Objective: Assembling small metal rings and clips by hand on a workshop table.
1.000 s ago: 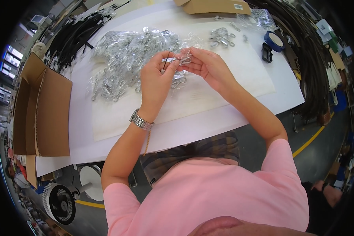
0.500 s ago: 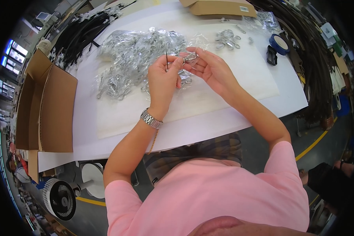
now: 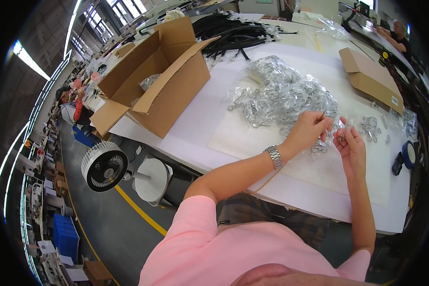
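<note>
Over the table, my left hand [image 3: 310,131], with a metal watch on its wrist, is closed around a thin dark pointed tool [image 3: 323,114]. Just to its right, my right hand [image 3: 352,150] pinches a small clear plastic bag [image 3: 351,117] with a bit of shiny metal at the fingertips; the metal's exact shape is hidden. Behind both hands spreads a big heap of silvery metal snap hooks in clear bags [image 3: 291,93]. A smaller cluster of metal hooks [image 3: 370,127] lies to the right of my right hand.
An open cardboard box [image 3: 178,90] with bagged pieces inside stands at the table's left. Black straps [image 3: 233,31] lie behind. Far right are another carton [image 3: 374,78], a blue tape roll [image 3: 408,154] and a small black object [image 3: 397,163]. A fan [image 3: 105,167] stands left; a person [image 3: 398,40] sits beyond.
The view has swung left, so the table appears farther right. My hands, close together at one metal piece before, are now slightly apart, with the bag in my right hand.
</note>
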A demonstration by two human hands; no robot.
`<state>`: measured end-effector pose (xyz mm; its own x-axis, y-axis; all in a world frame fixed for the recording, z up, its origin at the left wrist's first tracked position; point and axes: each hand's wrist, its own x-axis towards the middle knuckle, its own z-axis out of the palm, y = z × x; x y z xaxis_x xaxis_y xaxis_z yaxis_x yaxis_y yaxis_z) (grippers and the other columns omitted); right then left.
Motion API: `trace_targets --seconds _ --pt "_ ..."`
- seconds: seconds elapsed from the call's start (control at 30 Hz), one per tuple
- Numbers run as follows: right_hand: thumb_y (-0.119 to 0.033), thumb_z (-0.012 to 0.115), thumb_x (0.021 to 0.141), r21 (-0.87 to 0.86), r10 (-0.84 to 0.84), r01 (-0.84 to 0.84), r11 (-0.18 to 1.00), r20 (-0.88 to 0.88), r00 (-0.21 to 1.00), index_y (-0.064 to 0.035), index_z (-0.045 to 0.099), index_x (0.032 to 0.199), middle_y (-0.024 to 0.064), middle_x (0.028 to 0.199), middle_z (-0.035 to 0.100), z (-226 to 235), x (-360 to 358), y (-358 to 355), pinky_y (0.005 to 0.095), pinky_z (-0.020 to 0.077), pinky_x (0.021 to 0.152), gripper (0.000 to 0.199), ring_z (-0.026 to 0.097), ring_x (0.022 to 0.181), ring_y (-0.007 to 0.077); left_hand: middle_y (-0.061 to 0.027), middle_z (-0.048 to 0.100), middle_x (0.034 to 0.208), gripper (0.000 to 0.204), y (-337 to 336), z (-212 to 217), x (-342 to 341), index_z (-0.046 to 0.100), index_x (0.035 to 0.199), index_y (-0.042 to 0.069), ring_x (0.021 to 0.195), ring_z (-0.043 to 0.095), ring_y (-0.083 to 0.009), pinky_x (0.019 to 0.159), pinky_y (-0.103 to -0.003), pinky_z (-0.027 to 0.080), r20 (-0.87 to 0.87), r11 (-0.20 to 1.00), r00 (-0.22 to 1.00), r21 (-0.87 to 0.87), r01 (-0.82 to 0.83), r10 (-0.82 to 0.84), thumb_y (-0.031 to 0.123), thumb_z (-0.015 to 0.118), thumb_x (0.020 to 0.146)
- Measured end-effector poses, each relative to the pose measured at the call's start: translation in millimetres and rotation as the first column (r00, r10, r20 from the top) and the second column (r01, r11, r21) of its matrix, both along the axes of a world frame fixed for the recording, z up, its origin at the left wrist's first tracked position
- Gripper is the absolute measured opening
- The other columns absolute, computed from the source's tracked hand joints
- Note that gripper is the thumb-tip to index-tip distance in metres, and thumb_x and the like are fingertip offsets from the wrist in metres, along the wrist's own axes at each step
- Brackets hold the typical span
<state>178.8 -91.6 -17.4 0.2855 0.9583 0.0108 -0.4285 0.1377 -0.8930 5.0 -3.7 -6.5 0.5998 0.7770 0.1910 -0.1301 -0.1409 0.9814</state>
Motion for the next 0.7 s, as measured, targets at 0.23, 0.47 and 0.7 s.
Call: trace_targets --seconds 0.23,0.47,0.7 --pt "-0.021 0.056 0.107 -0.075 0.349 -0.341 0.937 0.225 0.91 -0.0006 0.053 0.137 0.0033 0.088 0.067 7.2 -4.6 -2.0 0.0227 0.0497 0.064 0.036 0.059 0.067 0.008 -0.004 0.069 0.074 0.019 8.8 13.2 -6.1 0.069 0.093 0.001 0.057 0.058 -0.004 0.049 -0.021 0.039 0.039 0.961 0.966 -0.094 0.26 -0.257 0.018 0.068 0.099" --pt "-0.028 0.058 0.107 -0.176 0.304 -0.25 0.952 0.457 0.836 -0.0037 0.065 0.11 0.0034 0.081 0.066 17.0 -0.8 -4.8 0.0225 0.0471 0.058 0.025 0.057 0.06 0.0079 -0.0041 0.069 0.075 0.016 3.1 7.9 -0.4 0.067 0.089 -0.003 0.068 0.066 -0.0091 0.063 -0.027 0.052 -0.065 0.972 0.996 0.232 -0.047 0.064 0.012 0.068 0.095" --pt "-0.027 0.059 0.106 -0.235 0.42 -0.38 0.895 0.152 0.895 -0.0028 0.065 0.111 -0.0014 0.079 0.063 24.3 11.7 -12.4 0.0203 0.0451 0.058 0.025 0.053 0.061 0.0045 -0.0016 0.068 0.08 0.011 -5.6 13.8 -3.6 0.067 0.093 -0.001 0.073 0.064 -0.0066 0.066 -0.025 0.051 0.026 0.988 0.995 0.123 0.093 -0.097 0.01 0.067 0.094"
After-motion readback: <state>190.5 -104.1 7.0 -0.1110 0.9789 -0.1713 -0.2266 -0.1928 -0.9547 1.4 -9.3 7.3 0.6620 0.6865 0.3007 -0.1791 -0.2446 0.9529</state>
